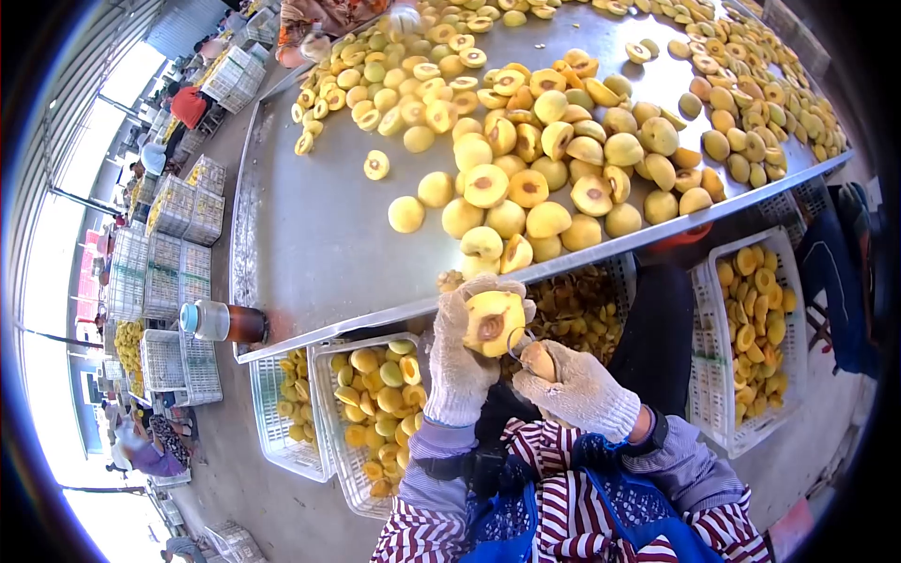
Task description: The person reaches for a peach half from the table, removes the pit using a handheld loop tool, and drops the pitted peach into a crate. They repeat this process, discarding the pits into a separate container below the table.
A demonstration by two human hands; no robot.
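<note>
My left hand (pixel 458 371), in a pale knitted glove, is closed around a yellow peach half (pixel 505 314) with its cut face and brown centre turned up. Gloved too, my right hand (pixel 587 389) grips the rounded wooden handle (pixel 539 360) of a pitting tool. The tool's thin curved metal end touches or nearly touches the right edge of the peach half. Both hands are just below the near edge of a metal table (pixel 310 235). On it lies a heap of peach halves (pixel 554 159), some cut side up.
White crates of peach halves stand below the table at left (pixel 375 403) and right (pixel 751 328). Under my hands, a crate holds brownish pieces (pixel 582 314). A bottle of dark liquid (pixel 225 322) lies at the table's left corner. Another person's sleeve (pixel 324 19) shows across the table.
</note>
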